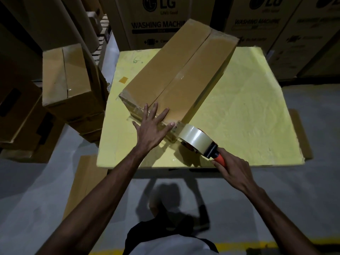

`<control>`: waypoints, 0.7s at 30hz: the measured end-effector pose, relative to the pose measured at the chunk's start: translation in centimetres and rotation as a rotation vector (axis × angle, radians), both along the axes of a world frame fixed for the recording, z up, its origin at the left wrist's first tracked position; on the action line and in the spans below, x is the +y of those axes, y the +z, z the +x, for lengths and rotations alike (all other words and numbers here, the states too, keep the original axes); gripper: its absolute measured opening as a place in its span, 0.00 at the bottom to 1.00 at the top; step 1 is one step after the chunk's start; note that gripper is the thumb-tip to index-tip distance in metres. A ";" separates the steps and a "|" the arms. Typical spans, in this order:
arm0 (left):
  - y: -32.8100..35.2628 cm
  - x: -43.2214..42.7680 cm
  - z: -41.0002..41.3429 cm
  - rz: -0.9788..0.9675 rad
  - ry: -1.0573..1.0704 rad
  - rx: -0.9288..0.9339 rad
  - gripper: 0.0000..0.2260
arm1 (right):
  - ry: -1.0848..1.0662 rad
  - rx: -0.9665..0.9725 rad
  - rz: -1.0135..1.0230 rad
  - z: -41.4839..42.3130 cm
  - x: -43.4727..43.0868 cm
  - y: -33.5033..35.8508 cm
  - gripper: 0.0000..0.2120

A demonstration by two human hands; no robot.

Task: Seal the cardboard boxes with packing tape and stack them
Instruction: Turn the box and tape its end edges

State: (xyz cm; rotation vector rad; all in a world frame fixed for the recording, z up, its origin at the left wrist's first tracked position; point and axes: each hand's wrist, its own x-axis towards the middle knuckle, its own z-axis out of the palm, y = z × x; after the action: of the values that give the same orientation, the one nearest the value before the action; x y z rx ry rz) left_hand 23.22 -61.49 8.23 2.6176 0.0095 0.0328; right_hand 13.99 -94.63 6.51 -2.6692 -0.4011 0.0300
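A dim storeroom with a grey concrete floor [36, 190] holds a work table covered by a pale yellow sheet [248, 107]. On that sheet lies the long brown cardboard box [174, 70], set diagonally, its near end toward the person and its far end reaching past the back edge of the sheet. Its top flaps are closed and meet along a centre seam, and glossy clear tape shows across the near end and at the far end.

The left hand [150, 129] lies flat on the near end of the box, fingers straight and spread, pressing on the taped edge. Just to its right, the roll of clear packing tape [195, 137] sits in a black hand-held tape dispenser [211, 150], the front of which touches the near right corner of the box. The right hand [233, 168] is wrapped around the dispenser's orange handle [219, 160].

A small tan scrap of tape [123, 80] is stuck to the sheet left of the box. Off the table's left edge stands a stack of smaller brown cardboard boxes [66, 76], the top one tilted. A flat strip of cardboard [84, 181] lies on the floor below the table's near left corner. Tall printed washing-machine cartons [158, 24] line the back wall.
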 end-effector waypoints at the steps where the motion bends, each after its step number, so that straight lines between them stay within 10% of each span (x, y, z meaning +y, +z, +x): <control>1: 0.0 0.0 0.0 0.005 0.003 0.003 0.35 | -0.004 0.012 0.031 -0.3 -0.1 -0.2 0.18; 21: -0.8 0.3 -0.9 0.081 0.005 -0.053 0.39 | -0.207 0.264 0.210 -2.7 6.0 -0.9 0.16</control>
State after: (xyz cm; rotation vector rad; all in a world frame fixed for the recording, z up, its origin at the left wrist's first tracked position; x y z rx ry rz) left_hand 22.27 -61.22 7.39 2.6973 -0.0038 0.1058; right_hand 11.32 -88.63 5.64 -2.4428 -0.0399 0.2590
